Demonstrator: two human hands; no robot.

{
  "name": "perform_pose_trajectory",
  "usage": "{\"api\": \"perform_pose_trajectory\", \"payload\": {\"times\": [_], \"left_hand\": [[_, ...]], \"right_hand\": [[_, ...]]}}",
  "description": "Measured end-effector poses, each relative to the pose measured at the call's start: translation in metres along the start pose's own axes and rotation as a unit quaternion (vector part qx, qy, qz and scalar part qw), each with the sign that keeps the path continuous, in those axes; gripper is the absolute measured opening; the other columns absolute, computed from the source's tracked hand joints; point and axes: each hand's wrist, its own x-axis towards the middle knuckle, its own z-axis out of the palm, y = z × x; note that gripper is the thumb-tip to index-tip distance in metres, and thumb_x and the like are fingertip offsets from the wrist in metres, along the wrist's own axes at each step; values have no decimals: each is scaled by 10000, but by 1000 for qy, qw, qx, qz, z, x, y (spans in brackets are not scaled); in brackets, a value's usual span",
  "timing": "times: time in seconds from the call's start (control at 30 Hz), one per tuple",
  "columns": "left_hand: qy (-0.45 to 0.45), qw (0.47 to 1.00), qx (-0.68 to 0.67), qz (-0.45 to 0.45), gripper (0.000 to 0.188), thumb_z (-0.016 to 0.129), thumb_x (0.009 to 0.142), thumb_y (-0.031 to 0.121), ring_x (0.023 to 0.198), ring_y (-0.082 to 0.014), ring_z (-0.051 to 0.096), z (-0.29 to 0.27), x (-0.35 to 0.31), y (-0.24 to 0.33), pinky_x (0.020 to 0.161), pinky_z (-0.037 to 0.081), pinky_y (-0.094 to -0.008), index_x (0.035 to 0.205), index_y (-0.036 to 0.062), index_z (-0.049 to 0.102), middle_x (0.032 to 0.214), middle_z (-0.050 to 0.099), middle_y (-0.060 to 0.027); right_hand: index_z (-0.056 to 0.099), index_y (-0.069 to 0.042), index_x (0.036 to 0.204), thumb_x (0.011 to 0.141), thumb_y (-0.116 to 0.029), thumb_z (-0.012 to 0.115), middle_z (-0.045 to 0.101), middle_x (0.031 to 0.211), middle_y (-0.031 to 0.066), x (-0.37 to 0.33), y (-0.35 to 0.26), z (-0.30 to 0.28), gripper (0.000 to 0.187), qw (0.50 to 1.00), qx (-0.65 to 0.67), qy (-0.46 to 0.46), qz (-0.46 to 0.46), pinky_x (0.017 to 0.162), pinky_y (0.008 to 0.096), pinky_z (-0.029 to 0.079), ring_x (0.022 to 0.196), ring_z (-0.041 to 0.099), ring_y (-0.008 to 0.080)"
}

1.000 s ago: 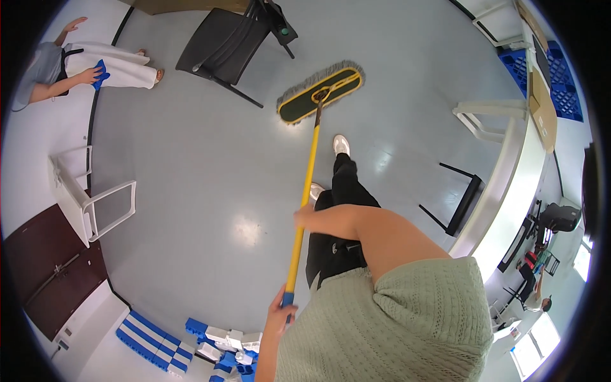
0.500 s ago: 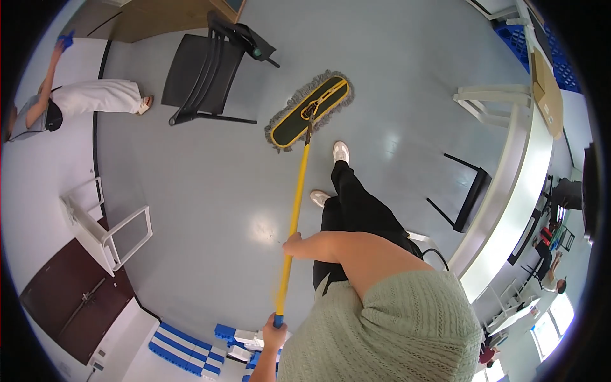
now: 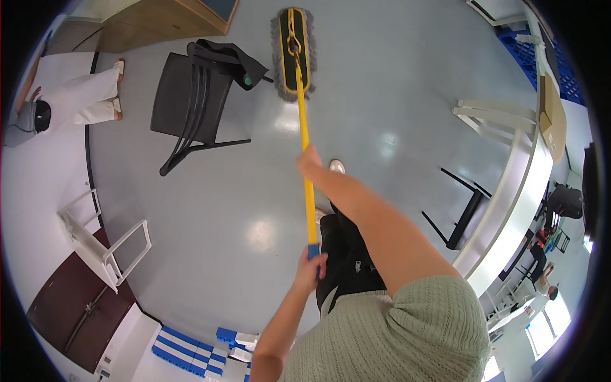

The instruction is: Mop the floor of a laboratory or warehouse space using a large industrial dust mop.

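A dust mop (image 3: 303, 121) with a yellow pole reaches away from me over the grey floor. Its flat head, grey fringe round a dark yellow-edged plate, lies on the floor at the top of the view, right of a black chair. My left hand (image 3: 310, 267) is wrapped round the blue grip at the pole's near end, thumb across it. Farther up the pole my right hand (image 3: 309, 162) is closed round the yellow part, the arm stretched forward. One of my shoes shows just beyond the right forearm.
The black chair (image 3: 191, 95) with a dark bag on its back stands left of the mop head, near a wooden cabinet (image 3: 172, 25). A white table (image 3: 522, 191) and a black stool (image 3: 468, 216) line the right. A person (image 3: 76, 95) stands far left, near a white chair (image 3: 102, 248).
The mop head has slid forward and turned to point lengthwise away from me. Both hands moved forward with the pole, the right arm now extended. The person at left has shifted stance.
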Motion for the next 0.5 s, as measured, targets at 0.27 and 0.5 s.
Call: {"api": "perform_pose_trajectory", "payload": {"times": [0.27, 0.5], "left_hand": [[-115, 993, 35, 3, 438, 621, 781, 82, 469, -133, 468, 195, 73, 170, 407, 349, -272, 1163, 25, 415, 665, 473, -17], [-24, 965, 258, 51, 462, 619, 750, 86, 466, -167, 518, 238, 91, 201, 413, 410, -310, 1136, -44, 400, 700, 501, -76]], "right_hand": [[615, -4, 874, 769, -162, 694, 614, 656, 87, 157, -130, -185, 206, 986, 96, 24, -136, 549, 322, 529, 536, 592, 182], [583, -8, 822, 794, -120, 678, 551, 658, 40, 169, -141, -224, 149, 913, 398, -22, -85, 498, 238, 509, 532, 555, 128]]}}
